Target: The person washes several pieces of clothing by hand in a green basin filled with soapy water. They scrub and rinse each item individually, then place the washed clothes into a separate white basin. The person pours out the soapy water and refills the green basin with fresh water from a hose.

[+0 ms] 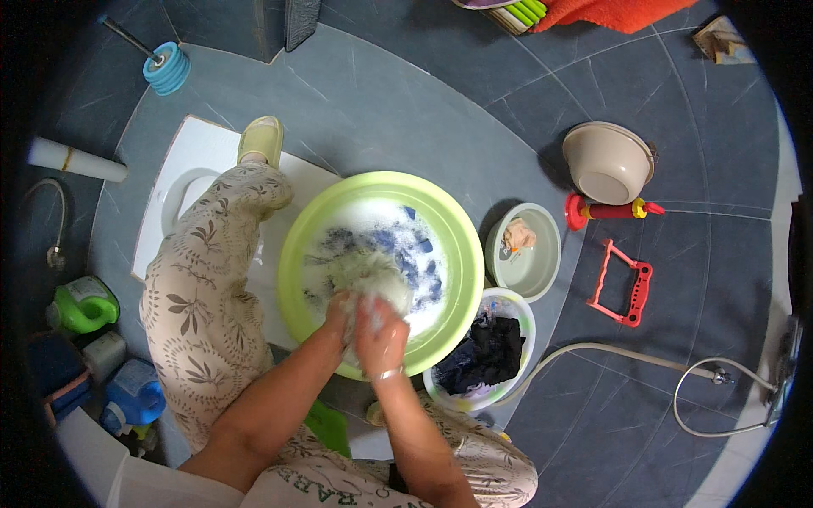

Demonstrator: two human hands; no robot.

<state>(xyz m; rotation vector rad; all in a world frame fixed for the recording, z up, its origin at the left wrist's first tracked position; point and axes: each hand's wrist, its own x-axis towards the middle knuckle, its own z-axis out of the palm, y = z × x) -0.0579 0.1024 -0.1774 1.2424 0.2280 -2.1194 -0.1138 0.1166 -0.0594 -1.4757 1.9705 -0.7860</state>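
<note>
A large lime-green basin (473,267) stands before me, holding white suds and dark blue cloth (406,254). Over its near side, my left hand (340,317) and my right hand (381,333) grip a bunched, pale, soapy cloth (381,279) between them. The hands are side by side, and the right wrist wears a bracelet. Blur and foam hide parts of the fingers and of the cloth. To the right of the basin, a smaller tub (530,317) contains black cloth (495,352).
A grey bowl (546,273) with a small peach cloth stands right of the basin. A beige bowl (603,159), a red plunger-like tool (610,211), a red handled frame (638,295) and a hose (610,348) are farther right. Detergent bottles (133,394) stand left, beside a white squat toilet (171,165).
</note>
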